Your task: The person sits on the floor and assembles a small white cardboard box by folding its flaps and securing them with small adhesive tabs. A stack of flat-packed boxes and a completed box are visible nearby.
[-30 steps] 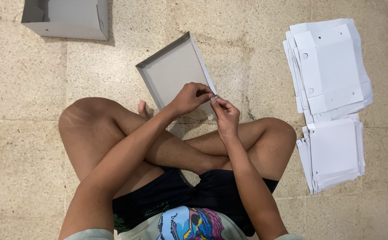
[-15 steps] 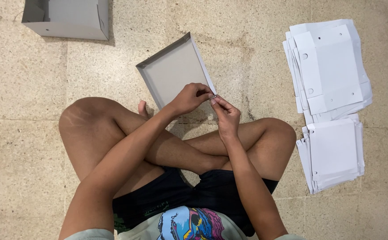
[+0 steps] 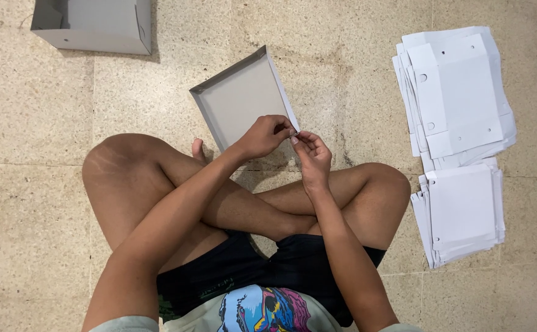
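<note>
One finished grey cardboard box (image 3: pixel 93 24) stands on the speckled stone floor (image 3: pixel 29 123) at upper left. A shallow grey cardboard tray with folded-up rims (image 3: pixel 241 98) lies before the crossed legs, and both the left hand (image 3: pixel 265 136) and right hand (image 3: pixel 310 155) pinch its near corner, so that corner looks unfinished. Two stacks of flat white card blanks (image 3: pixel 459 92) wait untouched at right, which suggests most of the folding remains.

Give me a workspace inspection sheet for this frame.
Surface: speckled beige stone-tile floor.
Job's things: shallow grey cardboard tray, held at its near corner.
Clutter: two stacks of flat white die-cut card blanks, upper, lower; assembled grey cardboard box at far left.
Grippers: left hand and right hand both pinch the tray's corner.
Cables: nothing seen.
Surroundings: person's crossed bare legs.
</note>
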